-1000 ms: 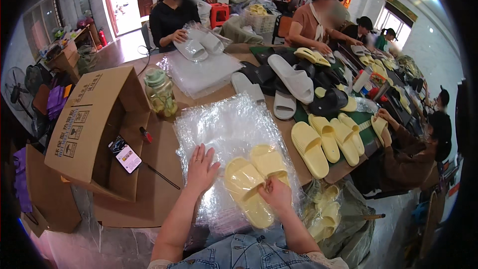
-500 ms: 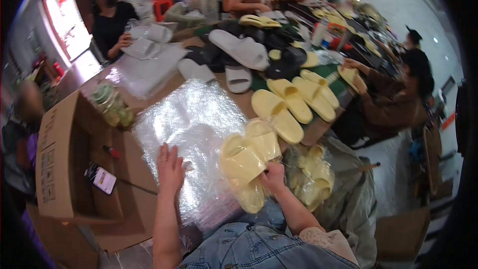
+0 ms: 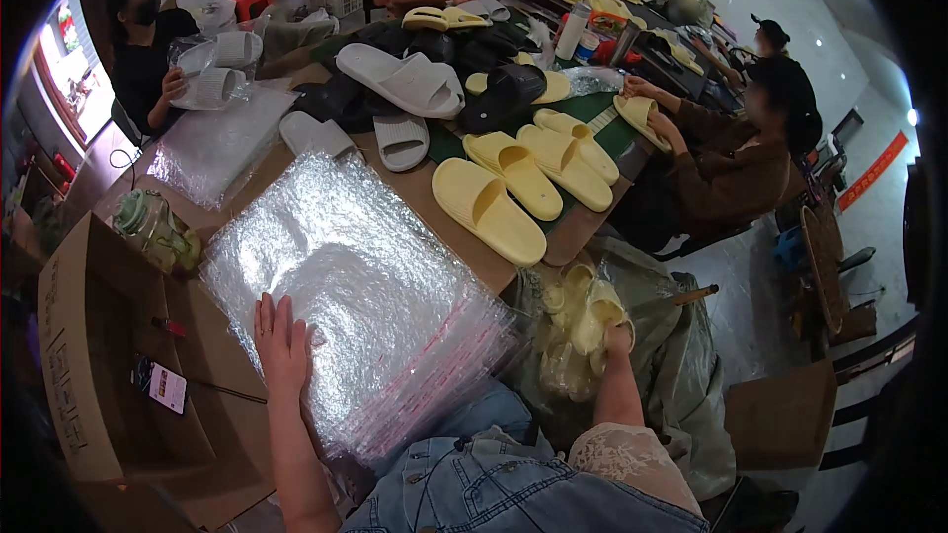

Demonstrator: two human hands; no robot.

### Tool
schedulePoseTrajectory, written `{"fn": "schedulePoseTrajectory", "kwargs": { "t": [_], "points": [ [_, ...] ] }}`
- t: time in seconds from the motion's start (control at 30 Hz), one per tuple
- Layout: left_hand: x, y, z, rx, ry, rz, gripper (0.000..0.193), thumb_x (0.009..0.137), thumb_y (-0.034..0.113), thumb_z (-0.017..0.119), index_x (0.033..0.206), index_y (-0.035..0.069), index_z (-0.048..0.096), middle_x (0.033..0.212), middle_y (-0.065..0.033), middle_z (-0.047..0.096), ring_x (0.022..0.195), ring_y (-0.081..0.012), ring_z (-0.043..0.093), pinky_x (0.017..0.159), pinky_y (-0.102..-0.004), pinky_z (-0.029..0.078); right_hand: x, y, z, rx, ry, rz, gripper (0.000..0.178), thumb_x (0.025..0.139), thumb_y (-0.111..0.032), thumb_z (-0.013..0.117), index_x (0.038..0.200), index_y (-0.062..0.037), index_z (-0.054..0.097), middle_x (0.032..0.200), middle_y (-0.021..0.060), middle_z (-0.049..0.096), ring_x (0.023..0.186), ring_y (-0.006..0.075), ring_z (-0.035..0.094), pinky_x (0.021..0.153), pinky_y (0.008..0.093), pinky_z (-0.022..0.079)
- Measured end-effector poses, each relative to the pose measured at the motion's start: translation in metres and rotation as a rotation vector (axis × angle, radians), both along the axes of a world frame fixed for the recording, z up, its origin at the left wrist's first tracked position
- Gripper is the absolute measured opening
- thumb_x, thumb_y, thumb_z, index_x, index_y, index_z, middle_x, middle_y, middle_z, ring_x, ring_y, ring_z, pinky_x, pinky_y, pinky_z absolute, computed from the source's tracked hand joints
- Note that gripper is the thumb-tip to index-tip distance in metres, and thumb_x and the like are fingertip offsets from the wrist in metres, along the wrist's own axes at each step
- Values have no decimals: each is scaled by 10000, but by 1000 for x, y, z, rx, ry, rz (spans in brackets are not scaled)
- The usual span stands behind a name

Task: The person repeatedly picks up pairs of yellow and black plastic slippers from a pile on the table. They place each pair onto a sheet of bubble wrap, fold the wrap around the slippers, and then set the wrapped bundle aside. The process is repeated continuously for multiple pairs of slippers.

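Note:
My left hand (image 3: 283, 341) lies flat, fingers stretched out, on the left edge of a stack of clear plastic bags (image 3: 346, 266) with pink-striped edges. My right hand (image 3: 619, 340) reaches down to the right of the table, its fingers partly hidden, gripping a pair of yellow slippers (image 3: 583, 321) in clear plastic. These are over the mouth of a grey-green sack (image 3: 681, 375). Other bagged yellow slippers seem to lie beneath; where one pair ends is hard to tell. Loose yellow slides (image 3: 489, 209) stand in a row at the table's right edge, beyond the bags.
At the left is an open cardboard box (image 3: 74, 355), beside a phone (image 3: 160, 385) and a glass jar (image 3: 158, 229). White slides (image 3: 400, 79) and black slides (image 3: 504, 99) pile up farther back. A co-worker (image 3: 736, 153) sits at the right, another person (image 3: 148, 49) at the far left handles bagged slippers.
My right hand has carried the bagged yellow slippers off the bag stack, rightward and down to the sack. My left hand stays on the stack. The view has swung to the right.

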State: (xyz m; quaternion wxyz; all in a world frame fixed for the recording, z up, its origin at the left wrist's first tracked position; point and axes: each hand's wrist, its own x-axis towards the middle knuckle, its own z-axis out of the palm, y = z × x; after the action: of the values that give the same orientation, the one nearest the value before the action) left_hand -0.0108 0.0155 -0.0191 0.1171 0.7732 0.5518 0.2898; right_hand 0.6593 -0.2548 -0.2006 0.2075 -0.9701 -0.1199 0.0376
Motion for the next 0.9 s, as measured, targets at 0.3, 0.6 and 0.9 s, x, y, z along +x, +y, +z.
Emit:
{"fn": "schedulePoseTrajectory", "kwargs": {
  "t": [0.3, 0.6, 0.9],
  "points": [
    [8, 0, 6, -36, -57, 10, 464, 987, 220, 600, 1422, 59, 579, 1599, -240, 383, 1489, -427, 319, 1214, -510, 260, 65, 33, -4, -91, 229, -81, 608, 962, -408, 615, 1382, 29, 573, 1391, 277, 594, 1289, 440, 566, 1056, 479, 468],
    [9, -10, 17, -5, -55, 55, 466, 972, 244, 645, 1392, 49, 602, 1580, -252, 407, 1477, -442, 336, 1199, -518, 275, -85, 174, 196, 924, -635, 577, 199, 901, -23, 655, 1095, -33, 698, 1011, 105, 655, 958, 255, 629, 876, 373, 498],
    [14, -7, 15, -4, -98, 89, 466, 945, 283, 678, 1347, 49, 640, 1546, -260, 449, 1457, -453, 362, 1188, -521, 292, -133, 339, 216, 184, -421, 1162, 503, 922, -247, 688, 1327, 17, 551, 1280, 228, 565, 1204, 380, 543, 1038, 473, 448]
  ]
}}
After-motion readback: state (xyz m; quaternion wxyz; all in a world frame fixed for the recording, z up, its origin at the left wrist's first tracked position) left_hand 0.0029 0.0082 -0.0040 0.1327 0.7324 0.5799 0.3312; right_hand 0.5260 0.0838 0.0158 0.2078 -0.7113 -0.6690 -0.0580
